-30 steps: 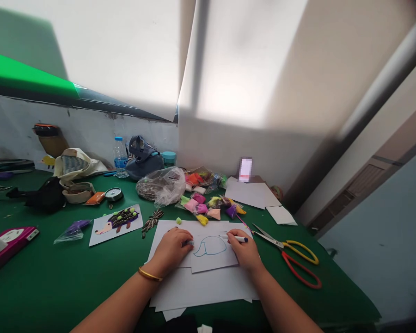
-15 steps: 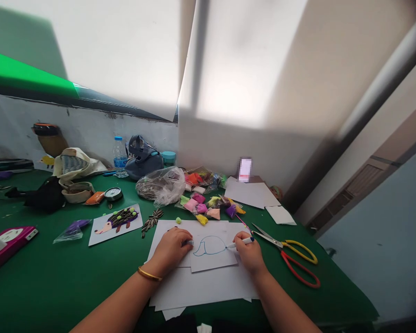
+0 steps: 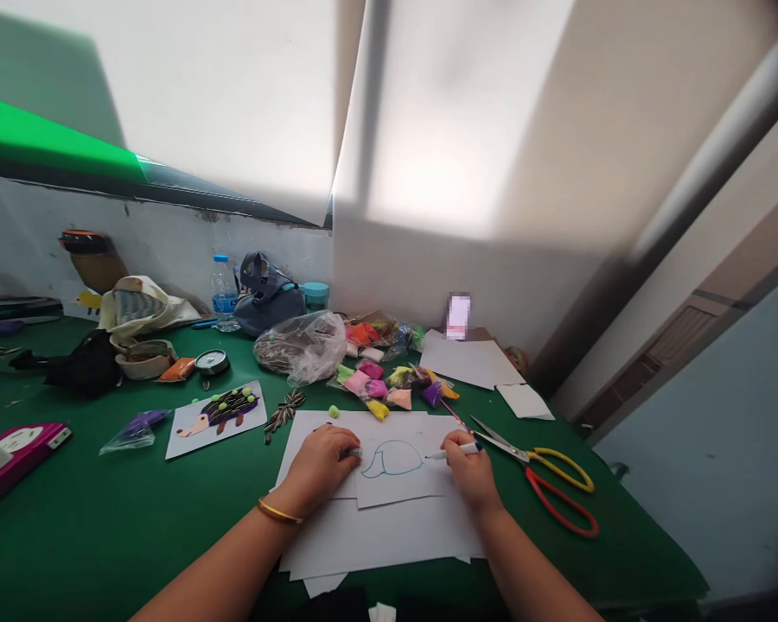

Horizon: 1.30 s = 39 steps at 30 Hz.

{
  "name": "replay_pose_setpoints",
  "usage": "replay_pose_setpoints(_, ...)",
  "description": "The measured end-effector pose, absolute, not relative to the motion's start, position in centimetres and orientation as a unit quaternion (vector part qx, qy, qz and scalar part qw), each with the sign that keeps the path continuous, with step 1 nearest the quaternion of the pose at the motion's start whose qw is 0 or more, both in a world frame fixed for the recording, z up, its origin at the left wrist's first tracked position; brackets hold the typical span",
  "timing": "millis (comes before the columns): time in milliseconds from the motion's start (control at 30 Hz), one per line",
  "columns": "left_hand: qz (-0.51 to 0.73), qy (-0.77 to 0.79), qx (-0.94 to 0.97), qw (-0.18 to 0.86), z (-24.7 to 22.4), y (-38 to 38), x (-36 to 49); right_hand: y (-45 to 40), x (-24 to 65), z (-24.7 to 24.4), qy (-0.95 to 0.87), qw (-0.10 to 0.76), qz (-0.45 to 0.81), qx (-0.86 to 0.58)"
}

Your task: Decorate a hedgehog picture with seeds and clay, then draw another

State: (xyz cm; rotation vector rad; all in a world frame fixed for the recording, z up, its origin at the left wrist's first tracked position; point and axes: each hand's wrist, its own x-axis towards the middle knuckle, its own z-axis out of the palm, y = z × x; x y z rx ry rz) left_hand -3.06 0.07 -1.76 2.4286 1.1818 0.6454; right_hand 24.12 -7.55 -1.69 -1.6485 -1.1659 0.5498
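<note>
My right hand [image 3: 470, 471] pinches a white marker [image 3: 452, 452] with a dark tip, pointing left. The tip is just beside the right end of a blue outline, a rounded body with a curved, pointed left part, on a small white sheet [image 3: 398, 492]. My left hand [image 3: 324, 462], with a gold bangle on the wrist, rests at that sheet's left edge. Its fingers are curled around a small pale thing too small to make out. Larger white sheets [image 3: 382, 544] lie beneath.
Large scissors [image 3: 519, 453] with yellow and red handles lie open at the right. Several colored clay packets [image 3: 369, 380] and a plastic bag [image 3: 304, 345] lie behind the paper. A hedgehog picture [image 3: 217, 415], seeds [image 3: 285, 413] and a purple packet [image 3: 139, 425] are at the left.
My right hand has shifted slightly right with the marker, and the tip has moved off the outline's right end. The left hand stays where it was.
</note>
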Motion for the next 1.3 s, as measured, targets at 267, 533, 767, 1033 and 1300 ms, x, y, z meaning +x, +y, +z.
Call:
replay_pose_setpoints(267, 0.242, 0.413, 0.858, 0.187, -1.7, 0.0, -3.1, -7.3, 24.1, -2.2, -0.507, 0.535, 0.211, -0.642)
replay_pose_setpoints(533, 0.267, 0.391, 0.864, 0.171, -1.7, -0.1, -3.2, -7.5, 23.1, -1.9, -0.481, 0.577, 0.258, -0.608)
replay_pose_setpoints(767, 0.246, 0.383, 0.875, 0.165, -1.6, -0.1, -3.0, -7.4, 22.2, -0.1, -0.517, 0.560, 0.263, -0.591)
replay_pose_setpoints(1033, 0.230, 0.388, 0.878, 0.163, -1.6, -0.1, -3.0, -8.2, 18.7, -0.7, -0.556, 0.514, 0.322, -0.568)
replay_pose_setpoints(1300, 0.243, 0.384, 0.874, 0.169, -1.9, 0.0, -3.0, -8.1, 18.1, -1.1, -0.597, 0.462, 0.302, -0.582)
